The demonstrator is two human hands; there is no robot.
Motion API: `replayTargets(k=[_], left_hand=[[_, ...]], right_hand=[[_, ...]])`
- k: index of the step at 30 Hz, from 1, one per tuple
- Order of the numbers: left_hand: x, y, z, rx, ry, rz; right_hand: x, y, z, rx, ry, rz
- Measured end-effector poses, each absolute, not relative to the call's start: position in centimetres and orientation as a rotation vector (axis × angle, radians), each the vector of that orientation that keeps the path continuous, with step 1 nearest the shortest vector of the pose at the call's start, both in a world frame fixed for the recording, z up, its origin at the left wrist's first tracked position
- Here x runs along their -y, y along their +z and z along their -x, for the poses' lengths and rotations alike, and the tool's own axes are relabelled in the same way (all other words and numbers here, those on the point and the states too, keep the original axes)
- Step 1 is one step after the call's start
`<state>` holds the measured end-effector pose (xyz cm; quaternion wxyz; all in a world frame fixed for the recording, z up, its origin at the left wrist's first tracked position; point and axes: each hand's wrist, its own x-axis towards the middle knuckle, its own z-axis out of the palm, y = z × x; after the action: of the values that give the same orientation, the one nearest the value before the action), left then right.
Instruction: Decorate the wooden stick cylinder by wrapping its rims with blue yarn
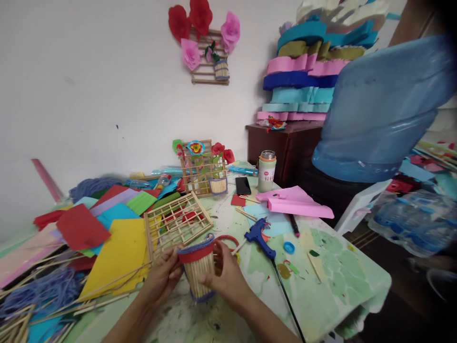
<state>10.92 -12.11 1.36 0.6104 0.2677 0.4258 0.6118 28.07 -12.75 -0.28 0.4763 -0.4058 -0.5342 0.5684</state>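
Bamboo-stick cup [194,272] sits between my hands above the near edge of the desk [342,281], toward six o'clock. My left grip [164,270] is closed in a pinch on its rim at nine o'clock; my right grip [230,274] curls around it at three, thumb across the front sticks, fingers reaching behind.

I judge the cup well along: the wall of sticks is joined, a red band [195,256] is on, and blue cord trims rim and foot. What is left I can't say for certain. From the cup, the flat lattice [178,224] at eleven o'clock shows no such holder, while the upright lattice [200,174] at twelve bears a small stick pocket [218,186]. The blue glue gun [262,242] lies free at two.

The cup leans slightly, mouth upward. Its pale sticks run side by side, tapering toward the foot; the band looks smooth and the cord twisted. The back is hidden.
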Motion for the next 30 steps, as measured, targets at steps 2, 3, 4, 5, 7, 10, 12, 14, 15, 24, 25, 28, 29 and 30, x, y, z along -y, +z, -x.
replayTargets(k=[2,3,4,5,7,10,12,14,15,24,25,28,29,30], left_hand=[[12.4,1.5,-11.4,-0.984,1.398,-0.66],[12.6,1.5,-11.6,-0.985,1.389,-0.68],[12.7,1.5,-11.8,-0.988,1.378,-0.698],[13.0,1.6,-12.1,-0.99,1.369,-0.71],[13.3,1.7,-12.5,-0.995,1.355,-0.723],[13.7,2.1,-12.9,-1.001,1.356,-0.751],[13.7,2.3,-13.0,-1.017,1.359,-0.799],[13.6,2.5,-12.8,-1.07,1.381,-0.884],[13.5,2.6,-12.6,-1.111,1.392,-0.953],[13.5,3.6,-10.7,-1.284,1.34,-1.884],[13.5,3.8,-10.5,-1.295,1.318,-1.955],[13.5,4.4,-10.1,-1.382,1.231,-2.072],[13.5,4.5,-10.0,-1.409,1.22,-2.076],[13.5,4.7,-10.0,-1.427,1.222,-2.066]], right_hand=[[13.2,0.1,-27.6,1.345,1.349,1.109],[13.3,0.3,-27.4,1.36,1.312,1.169],[13.4,0.5,-27.2,1.368,1.28,1.217],[13.5,0.7,-27.0,1.372,1.258,1.243],[13.6,0.7,-26.7,1.364,1.222,1.252],[13.7,0.0,-26.3,1.329,1.1,1.232],[13.7,-0.4,-26.2,1.307,1.009,1.232],[13.6,-0.5,-26.2,1.3,0.963,1.234],[13.6,-0.4,-26.2,1.293,0.949,1.235],[13.8,1.1,-26.5,1.249,1.018,1.164],[13.8,1.1,-26.5,1.231,1.004,1.158],[13.9,0.8,-26.3,1.221,0.978,1.151],[13.9,0.7,-26.2,1.227,0.975,1.157],[13.9,0.7,-26.2,1.232,0.972,1.166]])
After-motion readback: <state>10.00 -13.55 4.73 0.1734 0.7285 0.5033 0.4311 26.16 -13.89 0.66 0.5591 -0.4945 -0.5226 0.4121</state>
